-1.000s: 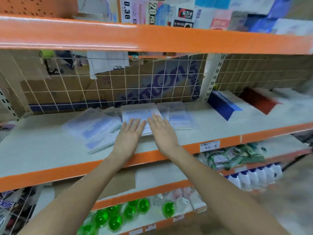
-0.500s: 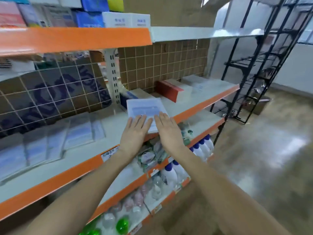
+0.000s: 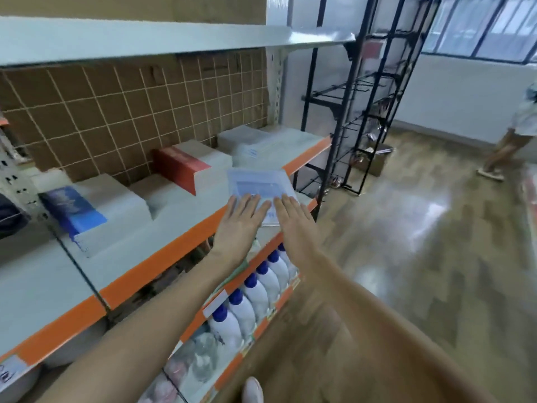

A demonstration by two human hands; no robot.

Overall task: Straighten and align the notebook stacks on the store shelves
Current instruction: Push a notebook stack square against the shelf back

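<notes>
Your left hand (image 3: 236, 225) and right hand (image 3: 293, 225) lie side by side, palms down, on the near end of a thin plastic-wrapped notebook pack (image 3: 260, 187). The fingers (image 3: 247, 203) of both hands are straight and spread flat over the wrapper, not curled round it; whether the thumbs hook under its near edge you cannot tell from here. The pack reaches out past your fingertips toward the far end of the shelf (image 3: 162, 254), its far edge lying just short of the stack of clear-wrapped notebooks (image 3: 261, 148) at the shelf's end. It sits at the orange front lip, and whether it rests on the shelf or is lifted just above it is unclear.

To the left of your hands stand a red-covered stack (image 3: 180, 167) and, farther left, a blue-covered stack (image 3: 72, 207), each set on pale blocks. Under the shelf runs a row of white bottles with blue caps (image 3: 255, 292). A black wire rack (image 3: 357, 112) stands beyond the shelf's end.
</notes>
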